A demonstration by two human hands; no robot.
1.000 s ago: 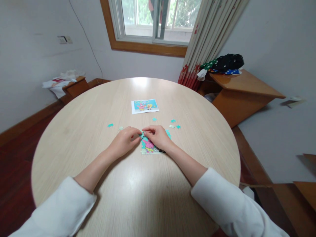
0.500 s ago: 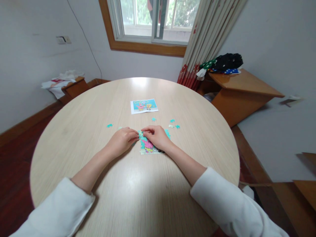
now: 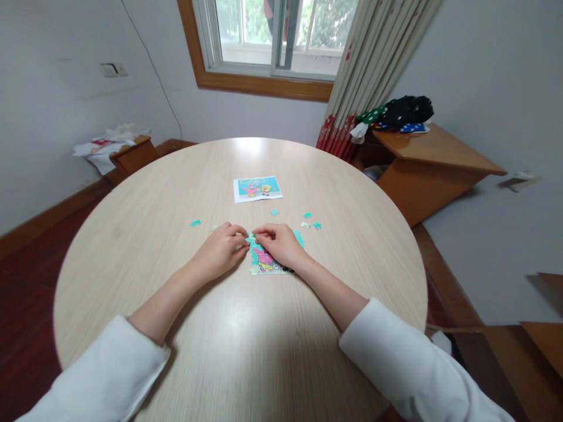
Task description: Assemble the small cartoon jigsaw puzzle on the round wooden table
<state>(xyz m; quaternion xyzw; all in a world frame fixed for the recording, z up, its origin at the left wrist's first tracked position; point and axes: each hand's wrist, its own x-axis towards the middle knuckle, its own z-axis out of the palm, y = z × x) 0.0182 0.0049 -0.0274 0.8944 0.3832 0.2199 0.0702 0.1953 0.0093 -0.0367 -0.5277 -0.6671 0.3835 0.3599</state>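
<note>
Puzzle corner gets all the attention

Starting wide: the round table, pale wood grain, fills most of the view. Off to its right stands a wooden desk, with a heap of dark and dotted clothes piled on top.

Down on the table, two white sleeves enter from the near edge and the bare forearms converge at the middle. The left hand lies knuckles up, fingers curled, its tips touching the puzzle's upper left corner. The right hand lies over the puzzle itself and covers much of its upper half, thumb and forefinger brought together at that same corner, almost meeting the left fingertips. Whether either hand actually nips a piece cannot be told, because the fingertips hide it.

The puzzle lies flat near the table's middle, pink and teal showing below the right hand. Beyond it, apart, the reference picture lies flat.

Smallest of all are the loose teal pieces. One sits left of the left hand, one lies between puzzle and picture, and a small cluster sits beyond the right hand.
</note>
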